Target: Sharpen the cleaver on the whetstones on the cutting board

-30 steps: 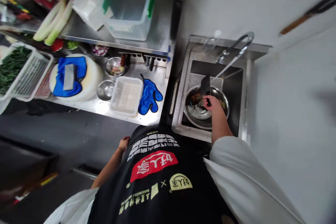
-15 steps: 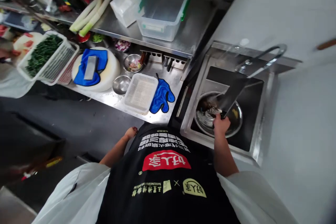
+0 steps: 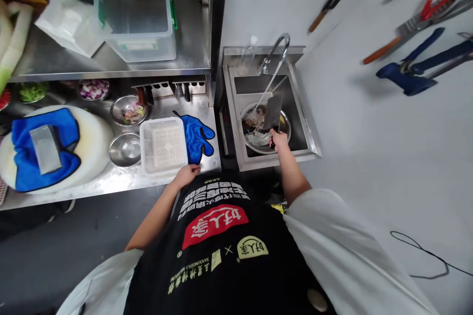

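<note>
In the head view, a cleaver [image 3: 273,112] is gripped by the right hand [image 3: 279,140] over a basin [image 3: 257,149] near the front edge of the sink [image 3: 314,150], presumably so drips are caught. By the front edge of the counter [image 3: 125,173], the left hand [image 3: 186,176] is curled; whether anything is held cannot be told.

One camera, worn on the person's head, looks forward and steeply down along the front of the body. The black apron [image 3: 229,285] lies nearest, filling the bottom centre. The left hand [image 3: 187,175] and right hand [image 3: 280,141] appear at middle range — both inside the field. Beyond them, coverage is wide: counter [image 3: 162,107] at left, sink [image 3: 254,162] just right of centre, wall [image 3: 369,147] at far right — all seen from above.
</note>
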`<action>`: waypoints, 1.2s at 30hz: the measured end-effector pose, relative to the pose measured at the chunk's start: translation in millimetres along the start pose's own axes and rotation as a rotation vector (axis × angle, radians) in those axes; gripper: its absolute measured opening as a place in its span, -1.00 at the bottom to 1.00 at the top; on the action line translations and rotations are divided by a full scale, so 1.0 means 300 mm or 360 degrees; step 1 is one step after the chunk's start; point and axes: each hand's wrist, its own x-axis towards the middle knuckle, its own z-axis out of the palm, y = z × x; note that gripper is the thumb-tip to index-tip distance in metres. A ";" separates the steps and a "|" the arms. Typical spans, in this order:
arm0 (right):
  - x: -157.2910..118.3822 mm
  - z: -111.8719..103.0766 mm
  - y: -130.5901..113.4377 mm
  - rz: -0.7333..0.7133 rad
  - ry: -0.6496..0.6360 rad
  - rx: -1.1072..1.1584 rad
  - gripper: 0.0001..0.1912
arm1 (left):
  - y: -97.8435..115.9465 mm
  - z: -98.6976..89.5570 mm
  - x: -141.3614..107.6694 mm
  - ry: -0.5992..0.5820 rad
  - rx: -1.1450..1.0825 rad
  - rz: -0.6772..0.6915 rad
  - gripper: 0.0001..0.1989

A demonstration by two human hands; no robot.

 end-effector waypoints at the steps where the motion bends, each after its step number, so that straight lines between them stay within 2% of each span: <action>1: -0.025 0.000 -0.008 0.0066 -0.0047 0.0066 -0.66 | 0.017 -0.004 0.003 -0.0003 -0.0026 0.0043 -0.64; 3: -0.091 0.005 -0.018 0.0182 -0.0265 0.0283 -0.65 | 0.051 -0.009 0.003 0.0020 -0.0158 0.0114 -0.62; 5: -0.176 0.018 -0.017 0.0320 -0.0619 0.0511 -0.63 | 0.085 -0.018 0.003 0.0093 -0.0430 0.0131 -0.59; 8: -0.330 0.071 0.007 0.0528 -0.1093 0.0533 -0.54 | 0.141 -0.059 0.007 0.0274 -0.0931 0.0117 -0.57; 10: -0.441 0.133 0.033 0.0540 -0.1352 0.0393 -0.48 | 0.185 -0.109 0.009 0.0447 -0.1213 0.0170 -0.53; 12: -0.550 0.207 0.058 0.0457 -0.1612 0.0284 -0.44 | 0.229 -0.178 0.001 0.0580 -0.1464 0.0291 -0.44; 14: -0.647 0.281 0.074 0.0359 -0.1828 0.0214 -0.43 | 0.268 -0.259 -0.023 0.0578 -0.1697 0.0465 -0.32; 16: -0.725 0.345 0.076 0.0307 -0.1983 0.0142 -0.45 | 0.294 -0.338 -0.062 0.0483 -0.1842 0.0648 -0.23; 18: -0.779 0.394 0.069 0.0287 -0.2083 0.0075 -0.46 | 0.304 -0.402 -0.111 0.0459 -0.1860 0.0762 -0.26; 20: -0.813 0.427 0.059 0.0284 -0.2145 0.0023 -0.47 | 0.298 -0.446 -0.157 0.0553 -0.1801 0.0783 -0.38; 23: -0.839 0.450 0.047 0.0299 -0.2222 -0.0040 -0.47 | 0.267 -0.475 -0.209 0.0761 -0.1747 0.0747 -0.57; 25: -0.849 0.455 0.042 0.0337 -0.2281 -0.0061 -0.47 | 0.243 -0.481 -0.231 0.0817 -0.1770 0.0750 -0.61; 31: -0.876 0.458 0.036 0.0498 -0.2439 -0.0013 -0.47 | 0.203 -0.489 -0.269 0.0643 -0.1888 0.0878 -0.49; 36: -0.885 0.462 0.038 0.0532 -0.2471 -0.0006 -0.48 | 0.192 -0.495 -0.275 0.0463 -0.2002 0.0935 -0.43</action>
